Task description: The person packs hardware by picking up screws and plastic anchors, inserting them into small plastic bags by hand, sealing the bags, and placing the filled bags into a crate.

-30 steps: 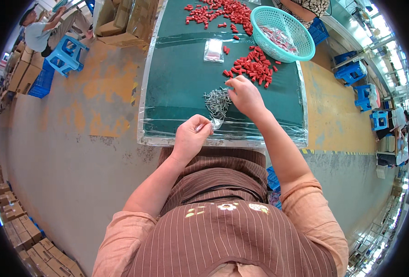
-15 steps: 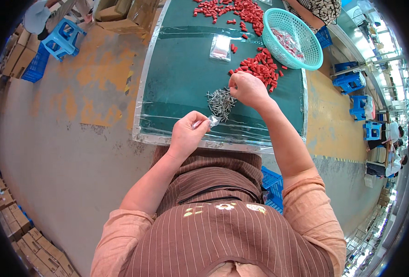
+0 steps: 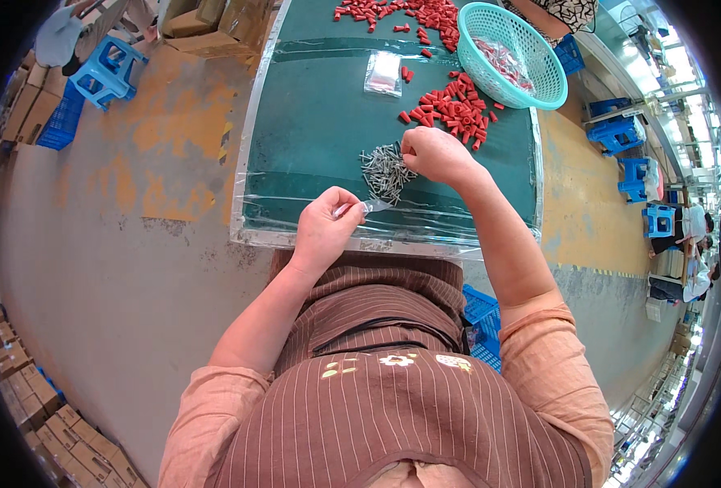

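Note:
My left hand point(image 3: 325, 229) is closed, pinching a small clear plastic bag point(image 3: 375, 206) just above the near end of the table. Beside the bag lies a heap of grey metal screws point(image 3: 383, 176). At the heap's right edge my right hand point(image 3: 440, 156) has its fingertips drawn together; whatever is between them is hidden. Just beyond that hand is a pile of red tapered plastic plugs point(image 3: 456, 110). Farther up the table rests a stack of small clear bags point(image 3: 383, 75), with two loose red plugs next to it.
A turquoise perforated basket point(image 3: 549, 77) holding filled bags stands at the table's right edge. More red plugs point(image 3: 435, 15) spread across the far end, near another person's arm point(image 3: 543, 18). Blue stools point(image 3: 110, 71) and cardboard boxes point(image 3: 222, 28) stand on the floor around.
The bag in my left hand now points out flatter toward the screws. My right hand stays at the heap's edge, fingertips slightly lower. The whole view has shifted a little.

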`<action>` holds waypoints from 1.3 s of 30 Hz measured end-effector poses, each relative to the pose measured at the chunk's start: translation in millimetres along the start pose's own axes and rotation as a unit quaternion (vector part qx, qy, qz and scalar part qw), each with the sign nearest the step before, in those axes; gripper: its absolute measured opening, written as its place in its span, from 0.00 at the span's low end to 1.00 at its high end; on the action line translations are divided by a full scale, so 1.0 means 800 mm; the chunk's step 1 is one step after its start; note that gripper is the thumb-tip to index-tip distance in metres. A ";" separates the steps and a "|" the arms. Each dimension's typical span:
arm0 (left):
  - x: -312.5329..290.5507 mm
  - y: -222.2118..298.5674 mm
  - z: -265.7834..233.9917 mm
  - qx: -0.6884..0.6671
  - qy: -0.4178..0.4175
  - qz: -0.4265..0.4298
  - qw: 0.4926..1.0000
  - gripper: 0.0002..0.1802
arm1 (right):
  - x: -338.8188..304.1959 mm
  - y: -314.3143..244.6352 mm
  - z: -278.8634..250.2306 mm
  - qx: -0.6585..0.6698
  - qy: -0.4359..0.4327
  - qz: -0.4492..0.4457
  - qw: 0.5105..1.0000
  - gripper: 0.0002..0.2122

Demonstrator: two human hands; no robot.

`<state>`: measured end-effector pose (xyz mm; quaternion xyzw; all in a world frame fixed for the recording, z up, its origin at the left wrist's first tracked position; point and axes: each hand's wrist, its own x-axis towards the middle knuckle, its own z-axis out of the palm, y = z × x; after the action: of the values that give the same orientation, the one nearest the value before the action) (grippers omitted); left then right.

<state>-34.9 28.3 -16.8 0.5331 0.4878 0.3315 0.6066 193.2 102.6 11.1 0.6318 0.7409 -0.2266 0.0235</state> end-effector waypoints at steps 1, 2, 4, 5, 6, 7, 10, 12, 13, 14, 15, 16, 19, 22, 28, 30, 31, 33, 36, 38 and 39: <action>-0.001 0.000 0.000 0.001 0.000 -0.002 1.000 0.03 | -0.001 0.000 0.001 0.000 0.001 0.000 1.000 0.10; -0.001 -0.001 0.000 0.003 0.000 -0.003 1.000 0.03 | -0.001 0.000 0.004 0.000 0.005 0.003 1.000 0.08; -0.003 -0.003 0.000 0.005 0.003 -0.010 1.000 0.03 | -0.003 0.001 0.008 -0.001 0.011 0.005 1.000 0.07; -0.003 -0.004 0.000 0.007 0.006 -0.017 1.000 0.03 | -0.006 0.001 0.009 0.009 0.023 -0.002 1.000 0.08; -0.004 -0.001 0.000 0.007 0.006 -0.017 1.000 0.03 | -0.009 0.003 0.010 0.020 0.035 -0.009 0.999 0.10; -0.005 0.002 0.000 0.013 0.007 -0.025 1.000 0.03 | -0.012 0.006 0.011 0.020 0.036 -0.009 0.999 0.10; -0.006 0.003 -0.001 0.027 0.012 -0.024 0.999 0.03 | -0.019 0.022 0.018 0.111 0.029 0.013 0.993 0.09; -0.006 0.001 -0.002 0.036 0.012 -0.014 0.999 0.03 | -0.022 0.036 0.032 0.258 0.068 0.020 0.964 0.09; -0.007 0.001 -0.002 0.032 0.015 -0.017 0.999 0.03 | -0.024 0.040 0.039 0.258 0.070 0.023 0.963 0.09; -0.007 0.000 -0.001 0.028 0.017 -0.020 0.999 0.03 | -0.027 0.044 0.047 0.316 0.100 0.018 0.943 0.08; -0.007 0.002 0.000 0.029 0.016 -0.019 0.999 0.03 | -0.030 0.044 0.050 0.373 0.129 0.012 0.919 0.08; -0.008 0.004 0.001 0.031 0.012 -0.025 0.999 0.03 | -0.033 0.046 0.050 0.373 0.131 0.013 0.918 0.08; -0.006 0.002 0.002 0.036 0.005 -0.026 0.999 0.03 | -0.042 0.047 0.049 0.418 0.148 0.050 0.895 0.08; -0.004 0.004 0.004 0.034 0.002 -0.023 0.999 0.03 | -0.052 0.045 0.048 0.496 0.124 0.060 0.858 0.05; -0.003 0.007 0.006 0.057 0.003 -0.017 0.998 0.04 | -0.065 0.037 0.046 0.596 0.120 0.066 0.791 0.06; -0.003 0.008 0.007 0.059 0.001 -0.022 0.998 0.04 | -0.067 0.035 0.046 0.613 0.120 0.076 0.777 0.06; -0.003 0.008 0.007 0.057 0.002 -0.018 0.998 0.04 | -0.068 0.036 0.048 0.614 0.119 0.077 0.777 0.06; -0.002 0.010 0.009 0.057 0.003 -0.015 0.998 0.04 | -0.069 0.036 0.050 0.624 0.121 0.075 0.768 0.06; 0.002 0.014 0.011 0.069 0.002 -0.017 0.997 0.05 | -0.071 0.035 0.052 0.640 0.136 0.053 0.755 0.06; 0.006 0.009 0.012 0.080 0.010 0.000 0.997 0.07 | -0.072 0.037 0.052 0.636 0.134 0.048 0.758 0.06; 0.006 0.011 0.013 0.080 0.009 -0.001 0.997 0.07 | -0.072 0.037 0.051 0.633 0.132 0.044 0.762 0.05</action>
<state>-22.5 31.5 -9.6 0.5766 0.5189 0.2958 0.5574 222.5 37.2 -16.0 0.5587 0.3965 -0.5566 -0.4699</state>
